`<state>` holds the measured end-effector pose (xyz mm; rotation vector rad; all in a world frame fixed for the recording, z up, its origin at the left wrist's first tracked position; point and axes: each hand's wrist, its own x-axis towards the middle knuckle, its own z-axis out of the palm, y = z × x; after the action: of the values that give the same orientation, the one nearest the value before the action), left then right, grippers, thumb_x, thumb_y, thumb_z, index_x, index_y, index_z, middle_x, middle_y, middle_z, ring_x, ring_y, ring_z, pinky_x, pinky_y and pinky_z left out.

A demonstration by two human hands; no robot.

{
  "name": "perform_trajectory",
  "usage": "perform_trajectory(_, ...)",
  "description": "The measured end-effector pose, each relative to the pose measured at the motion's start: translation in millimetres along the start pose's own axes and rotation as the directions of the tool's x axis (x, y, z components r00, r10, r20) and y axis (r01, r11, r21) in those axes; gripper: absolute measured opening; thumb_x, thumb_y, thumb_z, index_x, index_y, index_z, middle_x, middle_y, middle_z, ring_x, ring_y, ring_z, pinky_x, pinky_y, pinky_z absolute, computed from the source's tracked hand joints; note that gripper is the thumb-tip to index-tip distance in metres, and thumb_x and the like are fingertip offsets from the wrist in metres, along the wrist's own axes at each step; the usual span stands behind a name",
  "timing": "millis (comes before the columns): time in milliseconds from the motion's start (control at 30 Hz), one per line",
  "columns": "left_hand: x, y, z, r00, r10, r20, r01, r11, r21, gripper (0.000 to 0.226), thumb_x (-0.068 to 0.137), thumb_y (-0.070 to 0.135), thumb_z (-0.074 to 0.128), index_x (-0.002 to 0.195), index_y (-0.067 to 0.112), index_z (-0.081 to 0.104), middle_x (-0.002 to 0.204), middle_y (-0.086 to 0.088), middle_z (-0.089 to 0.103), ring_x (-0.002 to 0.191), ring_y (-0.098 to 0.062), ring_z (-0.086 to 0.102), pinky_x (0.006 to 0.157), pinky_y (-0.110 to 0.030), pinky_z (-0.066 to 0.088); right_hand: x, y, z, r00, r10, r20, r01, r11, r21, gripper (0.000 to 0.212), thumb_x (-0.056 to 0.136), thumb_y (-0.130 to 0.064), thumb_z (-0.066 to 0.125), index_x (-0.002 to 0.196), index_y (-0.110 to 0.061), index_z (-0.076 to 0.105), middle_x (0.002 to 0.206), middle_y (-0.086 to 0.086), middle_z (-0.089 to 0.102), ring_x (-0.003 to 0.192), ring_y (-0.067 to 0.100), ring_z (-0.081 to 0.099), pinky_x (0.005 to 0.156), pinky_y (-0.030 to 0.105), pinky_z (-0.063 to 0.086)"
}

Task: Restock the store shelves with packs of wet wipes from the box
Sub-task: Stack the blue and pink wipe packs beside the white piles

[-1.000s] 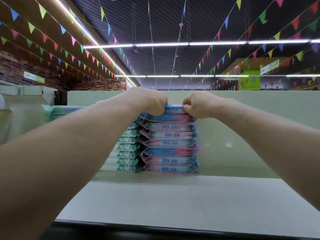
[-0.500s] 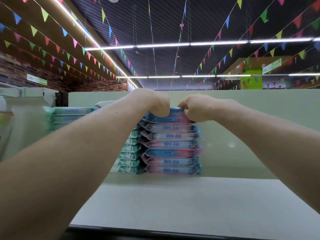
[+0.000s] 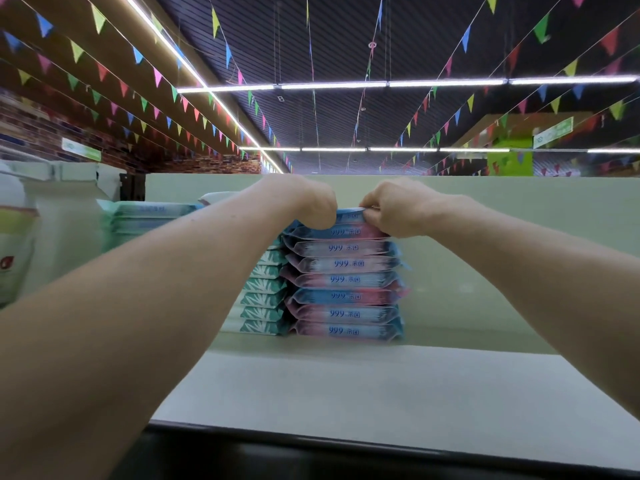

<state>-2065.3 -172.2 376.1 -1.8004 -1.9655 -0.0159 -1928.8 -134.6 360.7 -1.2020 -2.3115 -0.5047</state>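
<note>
Head view: both arms reach far across the pale shelf [image 3: 381,393] to a stack of pink-and-blue wet wipe packs [image 3: 346,280] standing against the green back panel [image 3: 519,209]. The left hand [image 3: 311,202] curls its fingers over the left end of the top pack [image 3: 350,215]. The right hand [image 3: 391,209] pinches the pack's right end. That pack lies flat on the stack. Touching the stack's left side is a lower pile of teal packs [image 3: 263,296]. Farther left sit pale green packs [image 3: 149,216] and a white container [image 3: 65,216]. Coloured bunting [image 3: 156,76] hangs overhead.
</note>
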Motion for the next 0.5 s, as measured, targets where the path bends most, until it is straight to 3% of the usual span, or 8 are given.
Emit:
perform_trajectory(100, -3.2, 0.1, -5.4, 0.999, 0.017, 0.039, -0.016, 1.000, -0.023, 0.033, 0.097, 0.024, 0.034, 0.121, 0.019, 0.056, 0.109, -0.005, 0.058, 0.100, -0.026, 0.056, 0.087, -0.038, 0.047, -8.4, 0.6, -11.3, 0.996, -0.012, 0.093, 0.009, 0.999, 0.034, 0.033, 0.095, -0.040, 0.052, 0.115, -0.018, 0.066, 0.106, 0.003, 0.068, 0.095, 0.021, 0.060, 0.077, 0.029, 0.047)
perform_trajectory(167, -6.2, -0.2, -10.0, 0.997, 0.018, 0.080, -0.014, 0.999, -0.041, 0.028, 0.097, 0.035, 0.033, 0.113, 0.023, 0.053, 0.104, -0.005, 0.053, 0.096, -0.025, 0.053, 0.092, -0.039, 0.045, -10.4, 1.6, -12.0, 0.995, -0.024, 0.099, 0.023, 1.000, 0.010, 0.031, 0.091, -0.037, 0.058, 0.116, -0.019, 0.065, 0.105, 0.001, 0.068, 0.093, 0.021, 0.061, 0.076, 0.029, 0.048)
perform_trajectory(233, -5.9, 1.4, -6.5, 0.996, 0.015, 0.087, -0.015, 1.000, 0.001, 0.032, 0.096, 0.038, 0.037, 0.119, 0.022, 0.052, 0.107, -0.004, 0.055, 0.098, -0.025, 0.053, 0.093, -0.039, 0.044, -9.8, 1.8, -6.1, 0.998, -0.025, 0.053, 0.027, 0.999, -0.031, 0.028, 0.091, -0.031, 0.060, 0.115, -0.018, 0.065, 0.103, 0.003, 0.067, 0.091, 0.022, 0.061, 0.075, 0.029, 0.047)
perform_trajectory(367, -4.0, 5.9, 9.2, 1.000, -0.008, 0.005, 0.007, 1.000, 0.004, 0.039, 0.095, 0.035, 0.044, 0.132, 0.021, 0.049, 0.119, -0.005, 0.058, 0.107, -0.027, 0.056, 0.096, -0.040, 0.045, -10.8, -0.9, 4.2, 0.999, -0.038, -0.022, 0.036, 0.998, -0.057, 0.026, 0.092, -0.027, 0.058, 0.113, -0.012, 0.064, 0.102, 0.007, 0.064, 0.090, 0.025, 0.058, 0.075, 0.031, 0.046)
perform_trajectory(500, -17.0, 12.4, 9.0, 0.994, -0.048, -0.095, 0.050, 0.998, 0.028, 0.031, 0.095, 0.034, 0.047, 0.118, 0.015, 0.057, 0.107, -0.004, 0.061, 0.101, -0.028, 0.057, 0.096, -0.046, 0.041, -21.5, -5.3, 3.5, 0.994, -0.062, -0.092, 0.048, 0.987, -0.153, 0.027, 0.093, -0.027, 0.057, 0.115, -0.012, 0.061, 0.102, 0.008, 0.055, 0.089, 0.025, 0.050, 0.072, 0.030, 0.039)
